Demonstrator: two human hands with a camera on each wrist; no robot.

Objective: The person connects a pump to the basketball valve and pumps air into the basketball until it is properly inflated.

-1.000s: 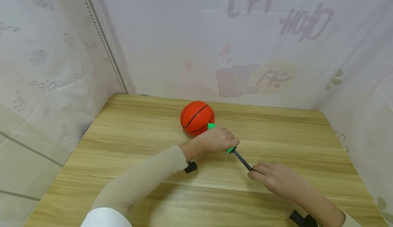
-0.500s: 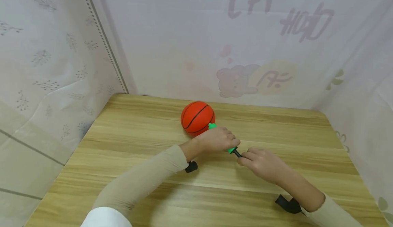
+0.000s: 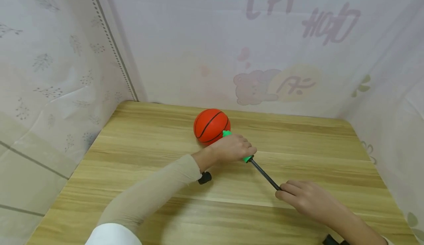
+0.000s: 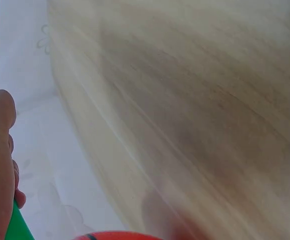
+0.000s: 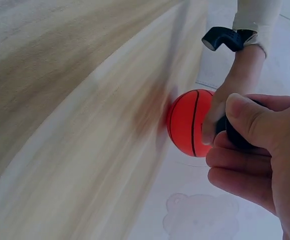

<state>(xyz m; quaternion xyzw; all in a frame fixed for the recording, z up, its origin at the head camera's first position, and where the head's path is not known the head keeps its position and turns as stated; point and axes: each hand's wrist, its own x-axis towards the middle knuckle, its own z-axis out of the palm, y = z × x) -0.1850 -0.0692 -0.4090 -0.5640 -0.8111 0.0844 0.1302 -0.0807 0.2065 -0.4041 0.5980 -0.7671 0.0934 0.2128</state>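
Note:
A small orange-red basketball (image 3: 209, 125) with black lines sits toward the back of the table. Against its lower right side lies the green tip of a hand pump (image 3: 265, 175), which slants down to the right. My left hand (image 3: 233, 148) grips the green barrel (image 4: 18, 226), hiding most of it. A long stretch of black rod shows beyond that hand. At the rod's far end, my right hand (image 3: 306, 199) holds the black handle (image 5: 240, 136) between thumb and fingers. Whatever joins pump and ball is hidden behind the left hand.
The wood-grain table (image 3: 159, 134) meets a pale printed curtain (image 3: 185, 46) at its back edge, with more curtain along both sides. Black wrist cameras hang under each forearm, the left wrist's camera (image 3: 205, 178) close over the tabletop.
My right hand pushed the rod in toward the barrel, then drew it back out, down and to the right, farther than at first. My left hand and the ball stayed nearly in place.

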